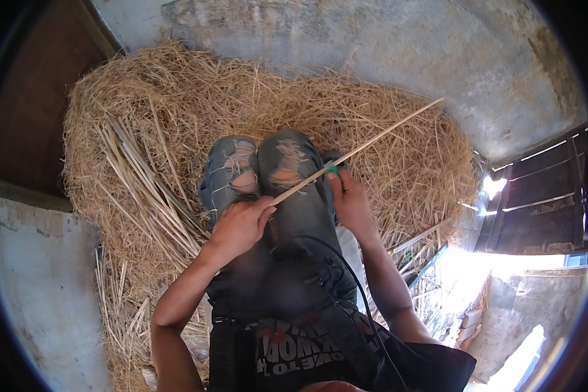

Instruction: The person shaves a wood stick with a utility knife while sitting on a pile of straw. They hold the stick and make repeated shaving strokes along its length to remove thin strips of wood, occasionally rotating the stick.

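A long, thin, pale wooden stick [391,129] slants across my lap, its far end reaching up and right over the straw. My left hand [238,228] is closed on the stick's near end, pinching it between thumb and fingers above my thigh. My right hand [353,204] is closed round a small green object [333,171] that shows beneath the thumb. That object lies against the middle of the stick; its kind cannot be made out, as the fingers cover most of it.
My knees in ripped jeans [287,153] rest amid a heap of dry straw [242,91]. A bundle of similar sticks [140,176] lies on my left. A worn wall [385,39] rises behind. Dark boards [536,202] stand at the right, and a black cable [346,261] crosses my lap.
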Available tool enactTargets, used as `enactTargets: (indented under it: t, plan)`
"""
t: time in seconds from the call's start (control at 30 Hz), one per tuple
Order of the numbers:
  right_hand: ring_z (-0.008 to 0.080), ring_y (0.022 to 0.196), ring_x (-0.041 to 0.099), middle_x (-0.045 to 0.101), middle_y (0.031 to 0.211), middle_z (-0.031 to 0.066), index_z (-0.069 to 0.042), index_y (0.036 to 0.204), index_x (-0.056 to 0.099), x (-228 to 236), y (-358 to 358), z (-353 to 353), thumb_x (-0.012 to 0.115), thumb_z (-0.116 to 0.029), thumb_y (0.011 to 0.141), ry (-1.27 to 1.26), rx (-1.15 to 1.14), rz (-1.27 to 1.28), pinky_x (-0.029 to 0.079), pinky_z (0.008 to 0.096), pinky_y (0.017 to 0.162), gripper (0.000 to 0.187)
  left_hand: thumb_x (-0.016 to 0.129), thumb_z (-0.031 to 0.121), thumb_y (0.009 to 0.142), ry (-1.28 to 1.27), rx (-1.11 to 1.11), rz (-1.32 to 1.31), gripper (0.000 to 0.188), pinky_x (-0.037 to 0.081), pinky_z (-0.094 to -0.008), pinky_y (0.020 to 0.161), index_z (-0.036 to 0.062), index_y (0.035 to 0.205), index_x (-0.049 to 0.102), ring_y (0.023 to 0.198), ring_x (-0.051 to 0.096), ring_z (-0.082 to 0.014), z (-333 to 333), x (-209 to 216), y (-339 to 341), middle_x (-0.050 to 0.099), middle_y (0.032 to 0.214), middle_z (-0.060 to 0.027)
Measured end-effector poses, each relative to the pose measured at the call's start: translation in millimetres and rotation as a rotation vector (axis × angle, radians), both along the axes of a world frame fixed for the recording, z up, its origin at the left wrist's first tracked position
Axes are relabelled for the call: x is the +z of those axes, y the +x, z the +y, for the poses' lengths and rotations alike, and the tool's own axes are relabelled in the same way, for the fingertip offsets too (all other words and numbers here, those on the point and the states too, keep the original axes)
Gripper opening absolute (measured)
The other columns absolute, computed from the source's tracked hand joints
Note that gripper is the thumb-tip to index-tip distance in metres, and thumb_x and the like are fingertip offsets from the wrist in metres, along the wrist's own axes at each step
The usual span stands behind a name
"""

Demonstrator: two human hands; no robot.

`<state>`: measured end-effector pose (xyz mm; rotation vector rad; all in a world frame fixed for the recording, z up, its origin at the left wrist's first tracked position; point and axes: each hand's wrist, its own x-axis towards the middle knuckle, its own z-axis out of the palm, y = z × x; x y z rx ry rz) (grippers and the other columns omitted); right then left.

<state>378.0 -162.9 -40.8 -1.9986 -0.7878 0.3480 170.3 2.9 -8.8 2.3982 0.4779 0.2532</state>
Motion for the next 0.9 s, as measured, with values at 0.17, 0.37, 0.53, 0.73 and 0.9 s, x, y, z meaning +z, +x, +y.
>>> enactTargets:
  t: [0.17, 0.37, 0.53, 0.73, 0.9]
  plan:
    - [0.0491, 0.074, 0.063, 0.062, 0.075, 0.0290, -0.001, 0.107, 0.061, 6, -23, 6, 0.058, -0.027, 0.107, -0.057, 0.050, 0.026, 0.047, 0.0500, 0.061, 0.027, 0.063, 0.016, 0.101, -0.019, 0.026, 0.024, 0.016, 0.052, -0.0524, 0.070, 0.0050, 0.112, 0.068, 0.081, 0.067, -0.0463, -3, -2, 8, 0.070, 0.084, -0.0222]
    - [0.0497, 0.074, 0.064, 0.062, 0.073, 0.0294, 0.001, 0.104, 0.060, -6, -18, 2, 0.059, -0.028, 0.106, -0.036, 0.073, -0.008, 0.046, 0.0503, 0.060, 0.028, 0.062, 0.018, 0.102, 0.023, 0.037, 0.035, 0.016, 0.050, -0.0538, 0.068, 0.0045, 0.106, 0.068, 0.078, 0.066, -0.0472, -9, -1, 16, 0.068, 0.079, -0.0235]
    - [0.0497, 0.074, 0.064, 0.062, 0.074, 0.0293, 0.001, 0.103, 0.062, 7, -22, 5, 0.059, -0.027, 0.106, -0.073, 0.136, 0.058, 0.047, 0.0504, 0.061, 0.029, 0.062, 0.020, 0.102, -0.025, 0.076, 0.016, 0.017, 0.049, -0.0555, 0.066, 0.0047, 0.102, 0.068, 0.075, 0.065, -0.0475, -11, -5, 25, 0.066, 0.074, -0.0238]
    - [0.0495, 0.075, 0.064, 0.063, 0.074, 0.0289, 0.001, 0.104, 0.063, 7, -20, 5, 0.059, -0.027, 0.106, -0.085, 0.192, 0.045, 0.048, 0.0502, 0.063, 0.029, 0.063, 0.019, 0.101, -0.049, 0.068, 0.012, 0.020, 0.049, -0.0559, 0.066, 0.0014, 0.093, 0.067, 0.074, 0.064, -0.0478, -10, -7, 36, 0.066, 0.074, -0.0245]
    - [0.0498, 0.074, 0.062, 0.063, 0.074, 0.0287, 0.001, 0.103, 0.063, 6, -17, 5, 0.058, -0.026, 0.106, -0.065, 0.246, 0.043, 0.048, 0.0505, 0.063, 0.028, 0.061, 0.024, 0.102, -0.112, 0.067, 0.039, 0.024, 0.050, -0.0578, 0.073, 0.0014, 0.095, 0.066, 0.080, 0.065, -0.0491, -9, -10, 39, 0.068, 0.079, -0.0264]
